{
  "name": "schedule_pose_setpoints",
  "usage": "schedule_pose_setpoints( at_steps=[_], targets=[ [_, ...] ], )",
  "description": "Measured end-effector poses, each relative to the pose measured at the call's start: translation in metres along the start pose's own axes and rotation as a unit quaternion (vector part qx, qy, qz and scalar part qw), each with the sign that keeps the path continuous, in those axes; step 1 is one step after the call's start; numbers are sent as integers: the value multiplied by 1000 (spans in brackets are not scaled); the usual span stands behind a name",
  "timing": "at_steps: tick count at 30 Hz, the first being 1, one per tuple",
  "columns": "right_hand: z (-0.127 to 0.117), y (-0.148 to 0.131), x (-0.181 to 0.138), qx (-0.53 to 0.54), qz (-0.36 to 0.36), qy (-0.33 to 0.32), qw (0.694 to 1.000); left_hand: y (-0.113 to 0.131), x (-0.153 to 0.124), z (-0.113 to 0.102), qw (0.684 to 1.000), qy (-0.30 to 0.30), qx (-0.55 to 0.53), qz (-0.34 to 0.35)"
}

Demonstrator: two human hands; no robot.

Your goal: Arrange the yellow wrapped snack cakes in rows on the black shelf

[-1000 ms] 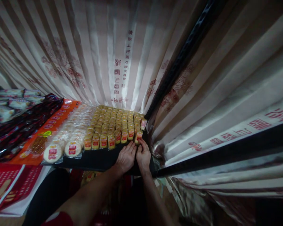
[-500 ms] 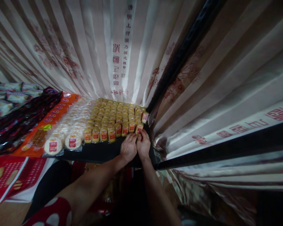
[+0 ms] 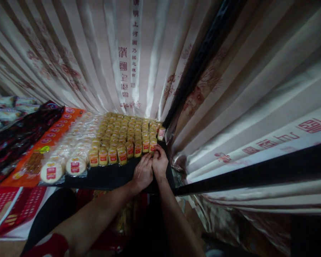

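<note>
Rows of small yellow packaged cakes (image 3: 115,132) with red labels stand close together on a black tabletop (image 3: 109,175). At the right front end of the rows is one packaged cake (image 3: 153,145), with the fingertips of my right hand (image 3: 159,163) closed at its lower right edge. Just below it, my left hand (image 3: 143,171) lies beside the right one, fingers bent and pressed together. What the left fingertips hold, if anything, is hidden. A pink-labelled pack (image 3: 161,134) stands behind, at the table's corner.
Round white packaged cakes (image 3: 76,166) form rows on the left, then an orange packet (image 3: 23,173), dark packets (image 3: 24,125) and white packs (image 3: 6,114). Pleated curtains (image 3: 96,53) and a dark post (image 3: 195,60) close off the back and right. A red basket (image 3: 29,203) sits lower left.
The end packaged cake now stands in line with the front row, more of its label showing. My hands have drawn slightly down from it. The view has shifted a little to the right.
</note>
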State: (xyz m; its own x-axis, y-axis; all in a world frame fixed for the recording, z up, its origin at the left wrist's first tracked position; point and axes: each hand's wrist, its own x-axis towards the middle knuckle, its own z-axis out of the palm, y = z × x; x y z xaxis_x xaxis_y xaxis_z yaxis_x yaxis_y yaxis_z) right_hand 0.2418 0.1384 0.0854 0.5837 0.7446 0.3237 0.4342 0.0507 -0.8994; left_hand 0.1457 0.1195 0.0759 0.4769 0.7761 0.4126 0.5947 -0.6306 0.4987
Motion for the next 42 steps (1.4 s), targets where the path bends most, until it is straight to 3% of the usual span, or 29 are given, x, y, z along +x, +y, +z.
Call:
schedule_pose_setpoints(
  at_steps=[9,19,24,29,36,42],
  targets=[
    [-9,-7,7,71,80,-30,994,7,14,8,999,-25,28,19],
    [-3,-2,19,50,87,2,995,6,9,15,998,-54,30,26],
    [5,-1,28,20,98,-56,993,2,11,19,999,-41,11,16],
    [8,4,39,25,99,-27,994,2,9,23,998,-53,25,18],
    [21,4,70,59,99,-85,990,4,12,19,997,-62,51,12],
    [31,7,89,48,109,-90,989,6,12,15,997,-46,61,15]
  ],
)
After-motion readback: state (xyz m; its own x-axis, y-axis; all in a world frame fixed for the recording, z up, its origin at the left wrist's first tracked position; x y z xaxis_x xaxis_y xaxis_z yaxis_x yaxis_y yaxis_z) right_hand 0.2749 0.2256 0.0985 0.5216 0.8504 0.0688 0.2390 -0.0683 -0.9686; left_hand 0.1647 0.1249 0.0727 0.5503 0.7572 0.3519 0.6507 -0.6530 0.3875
